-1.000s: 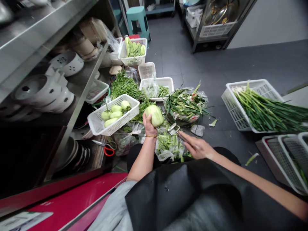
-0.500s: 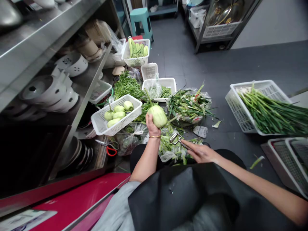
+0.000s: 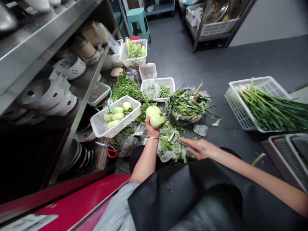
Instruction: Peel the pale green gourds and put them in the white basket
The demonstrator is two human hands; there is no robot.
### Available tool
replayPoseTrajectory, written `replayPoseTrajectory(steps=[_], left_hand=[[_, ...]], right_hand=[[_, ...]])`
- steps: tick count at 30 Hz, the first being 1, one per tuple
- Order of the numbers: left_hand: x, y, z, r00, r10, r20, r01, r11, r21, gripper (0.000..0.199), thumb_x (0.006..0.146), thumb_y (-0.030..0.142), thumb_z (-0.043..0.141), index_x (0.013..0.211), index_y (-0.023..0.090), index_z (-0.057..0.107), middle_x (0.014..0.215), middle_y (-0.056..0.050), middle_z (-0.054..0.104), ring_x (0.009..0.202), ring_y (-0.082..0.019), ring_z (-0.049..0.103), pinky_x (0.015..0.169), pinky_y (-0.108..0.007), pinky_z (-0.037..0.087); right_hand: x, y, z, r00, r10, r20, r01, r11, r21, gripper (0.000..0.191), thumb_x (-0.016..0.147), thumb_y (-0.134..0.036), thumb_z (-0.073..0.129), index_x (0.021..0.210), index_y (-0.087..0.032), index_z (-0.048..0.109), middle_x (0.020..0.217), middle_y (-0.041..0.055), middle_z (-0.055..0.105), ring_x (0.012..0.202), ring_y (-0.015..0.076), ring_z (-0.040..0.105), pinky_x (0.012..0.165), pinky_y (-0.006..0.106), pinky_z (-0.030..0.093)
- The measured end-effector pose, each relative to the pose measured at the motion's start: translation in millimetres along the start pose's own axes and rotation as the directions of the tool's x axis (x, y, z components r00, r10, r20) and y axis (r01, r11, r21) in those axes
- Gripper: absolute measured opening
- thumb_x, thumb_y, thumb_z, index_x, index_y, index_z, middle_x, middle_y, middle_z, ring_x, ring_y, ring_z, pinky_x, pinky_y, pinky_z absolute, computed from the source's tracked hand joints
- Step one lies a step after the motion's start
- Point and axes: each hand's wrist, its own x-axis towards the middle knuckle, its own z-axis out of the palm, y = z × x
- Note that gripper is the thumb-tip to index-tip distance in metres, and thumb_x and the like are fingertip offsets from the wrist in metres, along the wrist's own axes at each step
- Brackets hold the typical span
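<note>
**Fingers (image 3: 190, 141) are clasping a peeler (image 3: 171, 137), while the left hand (image 3: 152, 130) is bearing a gourd (image 3: 155, 117)**

On the right hand (image 3: 201, 148), the fingers are folding narrowly around the peeler, and the index finger is lying along it, perhaps because this is giving better control of the metal head. This head is looking somewhat blurred, and it is staying apart from the gourd, just below and to its right.

The pale green gourd is resting in the left hand, above the floor and in front of the body. The thumb is pressing its near side, and the hand is opening as wide as the round body is requiring; the other fingers are mostly hiding behind and below, so I cannot tell exactly how they are spreading. The stalk (image 3: 145, 98) is pointing up and away, which is probably leaving the broad side free toward the peeler.

Beneath both hands, green scraps (image 3: 168, 146) are lying over a clear plastic bag (image 3: 167, 157); it seems to be sitting there because falling pieces are landing easily in this place. To the left, a white basket (image 3: 127, 119) is tilting slightly and is holding more pale gourds (image 3: 118, 110), near enough, I judge, for the left arm. Red-handled scissors (image 3: 112, 152) are lying beside the shelf, away from both hands. A black apron (image 3: 180, 192) is covering the lap, probably for protecting the clothes.
</note>
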Motion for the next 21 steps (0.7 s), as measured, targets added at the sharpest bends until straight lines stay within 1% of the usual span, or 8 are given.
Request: replayPoseTrajectory(steps=[4,6,8,10,12,14,17,21], left_hand=[[-6,1,1.6,0.988,-0.060,0.145,0.052,0.997,0.058,0.065,0.067,0.059,0.061,0.119,0.019,0.058,0.117,-0.012,0.063,0.109,-0.031,0.059,0.090,-0.047,0.048],[-9,-1,3.6,0.981,-0.008,0.194,-0.008,0.997,0.080,0.066,0.065,0.056,0.065,0.119,0.020,0.057,0.119,-0.012,0.062,0.114,-0.031,0.056,0.094,-0.046,0.046],[-10,-3,4.3,0.976,0.046,0.213,-0.067,0.994,0.089,0.067,0.064,0.055,0.067,0.120,0.020,0.056,0.119,-0.013,0.061,0.117,-0.030,0.055,0.096,-0.043,0.044],[-9,-3,3.1,0.983,0.071,0.170,-0.089,0.990,0.105,0.068,0.064,0.055,0.066,0.121,0.020,0.055,0.119,-0.012,0.061,0.116,-0.030,0.055,0.096,-0.041,0.044],[-5,-2,0.6,0.993,0.064,0.102,-0.075,0.991,0.109,0.068,0.064,0.054,0.064,0.123,0.020,0.054,0.119,-0.011,0.062,0.114,-0.029,0.056,0.094,-0.041,0.045],[-2,1,-1.6,0.997,0.041,0.066,-0.046,0.996,0.080,0.068,0.064,0.052,0.062,0.125,0.021,0.053,0.120,-0.010,0.062,0.113,-0.029,0.057,0.093,-0.041,0.046],[-1,5,-1.9,0.997,0.016,0.078,-0.019,0.999,0.038,0.068,0.064,0.053,0.061,0.123,0.021,0.055,0.118,-0.010,0.062,0.111,-0.028,0.058,0.091,-0.042,0.047],[-8,4,1.9,0.992,0.008,0.122,-0.017,0.997,0.072,0.067,0.063,0.053,0.063,0.121,0.019,0.056,0.117,-0.012,0.063,0.107,-0.029,0.060,0.089,-0.043,0.047]], right_hand=[[52,-14,-48,0.984,0.065,-0.166,-0.051,0.995,0.089,0.047,0.093,-0.027,0.039,0.139,-0.018,0.047,0.129,0.0063,0.060,0.113,0.0211,0.060,0.095,0.033,0.050],[82,-22,-51,0.977,0.069,-0.202,-0.053,0.995,0.084,0.047,0.091,-0.023,0.043,0.137,-0.019,0.048,0.130,0.0056,0.060,0.115,0.0214,0.059,0.099,0.035,0.048],[88,-25,-35,0.971,0.066,-0.229,-0.043,0.993,0.106,0.048,0.091,-0.021,0.042,0.139,-0.017,0.046,0.130,0.0072,0.059,0.117,0.0213,0.057,0.101,0.036,0.046],[66,-21,-8,0.974,0.059,-0.218,-0.030,0.991,0.134,0.050,0.092,-0.021,0.039,0.142,-0.015,0.041,0.130,0.0100,0.059,0.116,0.0217,0.058,0.099,0.036,0.048],[26,-12,13,0.993,0.042,-0.112,-0.025,0.989,0.149,0.049,0.092,-0.022,0.039,0.140,-0.013,0.044,0.125,0.0121,0.062,0.109,0.0226,0.063,0.092,0.035,0.052],[-9,-3,17,0.999,0.038,0.014,-0.040,0.986,0.164,0.046,0.091,-0.024,0.040,0.134,-0.012,0.051,0.118,0.0117,0.066,0.098,0.0219,0.068,0.083,0.031,0.056],[-15,-1,-13,0.998,0.068,0.012,-0.069,0.984,0.164,0.045,0.093,-0.029,0.039,0.134,-0.014,0.052,0.119,0.0082,0.066,0.099,0.0201,0.067,0.084,0.029,0.055],[55,-20,-61,0.982,0.073,-0.175,-0.056,0.993,0.101,0.045,0.092,-0.025,0.042,0.136,-0.022,0.050,0.129,0.0028,0.060,0.116,0.0204,0.058,0.099,0.034,0.048]])
